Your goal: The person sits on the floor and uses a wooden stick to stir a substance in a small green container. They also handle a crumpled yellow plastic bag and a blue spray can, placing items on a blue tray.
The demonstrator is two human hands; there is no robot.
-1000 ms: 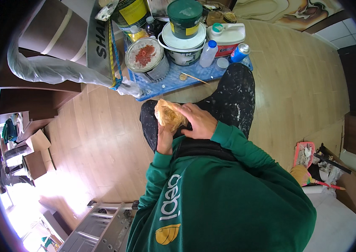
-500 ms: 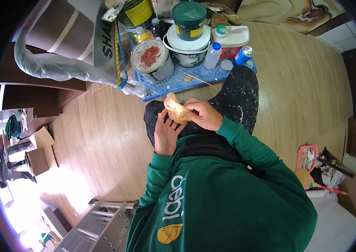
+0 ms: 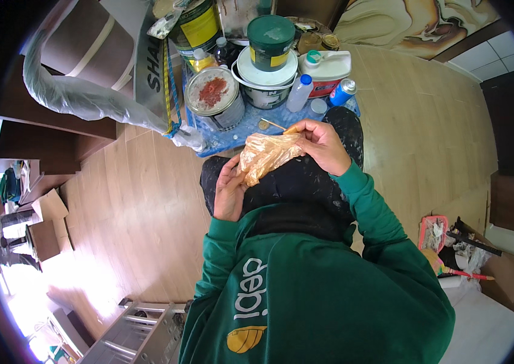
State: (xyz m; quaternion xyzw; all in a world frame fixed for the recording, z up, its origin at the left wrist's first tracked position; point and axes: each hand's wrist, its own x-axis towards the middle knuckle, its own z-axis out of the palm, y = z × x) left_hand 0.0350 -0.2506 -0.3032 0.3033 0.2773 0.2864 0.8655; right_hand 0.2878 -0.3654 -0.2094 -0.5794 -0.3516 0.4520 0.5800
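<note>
A crumpled, see-through amber plastic bag (image 3: pixel 267 156) is stretched between my two hands, above my dark, paint-spattered trousers (image 3: pixel 293 182). My left hand (image 3: pixel 230 185) pinches its lower left edge, with the fingers partly behind the film. At the upper right corner, my right hand (image 3: pixel 323 144) grips the bag between thumb and fingers. Just beyond the bag, a thin wooden stick (image 3: pixel 274 124) lies on the blue plastic sheet (image 3: pixel 223 138), its near end hidden by my right hand.
Ahead on the sheet stand a paint-stained tin (image 3: pixel 213 91), a white bucket (image 3: pixel 267 97) with a green tub (image 3: pixel 271 42) on it, a clear bottle (image 3: pixel 298 94), a white jug (image 3: pixel 329 67) and a blue can (image 3: pixel 342 92). A metal ladder (image 3: pixel 138 333) is behind left; a red paint tray (image 3: pixel 433 232) lies right.
The bag has been pulled out wider, from a small bunched lump to a spread sheet. My right hand has moved right and farther from my body; my left has shifted slightly left.
</note>
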